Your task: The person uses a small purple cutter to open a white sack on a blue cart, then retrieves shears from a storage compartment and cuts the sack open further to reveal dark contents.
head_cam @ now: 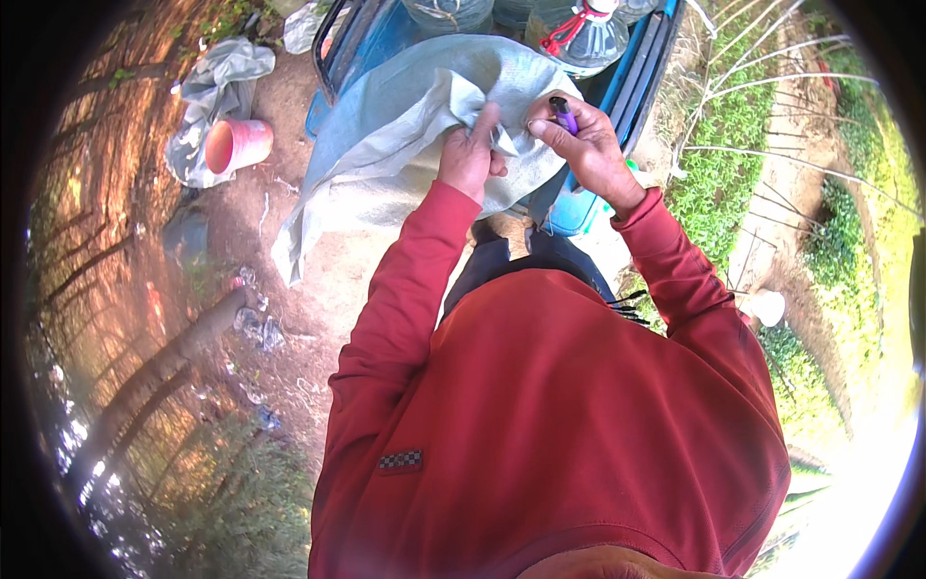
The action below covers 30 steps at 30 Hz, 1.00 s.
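Observation:
A pale, greyish woven plastic sack [434, 166] is spread over the near end of the blue cart bed [571, 217] in front of me. Bunched cloth of the sack is pinched in my left hand [469, 155], thumb pointing up. My right hand [593, 148], just to the right, grips a small purple object with a black end [564, 116], perhaps a lighter or a marker. Its thumb and forefinger meet close to the sack; whether they also pinch a thread or the cloth cannot be made out.
Large clear plastic bottles [586, 40], one with red cord at its neck, stand in the cart. On the dirt at left lie a faded red bucket [239, 145] and a crumpled grey sack [224, 72]. Bare branches [767, 76] and green plants border the right side.

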Available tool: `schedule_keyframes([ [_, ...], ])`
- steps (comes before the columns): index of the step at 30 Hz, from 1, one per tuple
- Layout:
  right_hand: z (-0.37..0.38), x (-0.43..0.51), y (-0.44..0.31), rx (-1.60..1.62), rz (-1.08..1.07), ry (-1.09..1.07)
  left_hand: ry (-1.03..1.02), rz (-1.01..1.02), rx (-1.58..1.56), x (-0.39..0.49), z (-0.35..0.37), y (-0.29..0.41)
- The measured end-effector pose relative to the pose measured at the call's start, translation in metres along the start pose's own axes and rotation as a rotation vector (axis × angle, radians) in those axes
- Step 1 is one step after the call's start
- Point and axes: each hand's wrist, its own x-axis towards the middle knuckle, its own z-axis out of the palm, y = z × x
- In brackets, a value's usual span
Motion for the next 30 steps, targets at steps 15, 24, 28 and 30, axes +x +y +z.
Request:
schedule_keyframes([
  [15, -0.023, 0.014, 0.015, 0.444, 0.603, -0.216, 0.409, 0.201, 0.1, 0.025, -0.006, 0.007],
  [24, -0.045, 0.025, 0.017, 0.506, 0.569, -0.253, 0.383, 0.214, 0.26, 0.024, -0.014, 0.016],
  [28, -0.048, 0.028, 0.019, 0.461, 0.539, -0.228, 0.398, 0.25, 0.282, 0.021, -0.016, 0.021],
  [30, -0.049, 0.028, 0.017, 0.477, 0.563, -0.301, 0.374, 0.251, 0.269, 0.02, -0.018, 0.023],
])
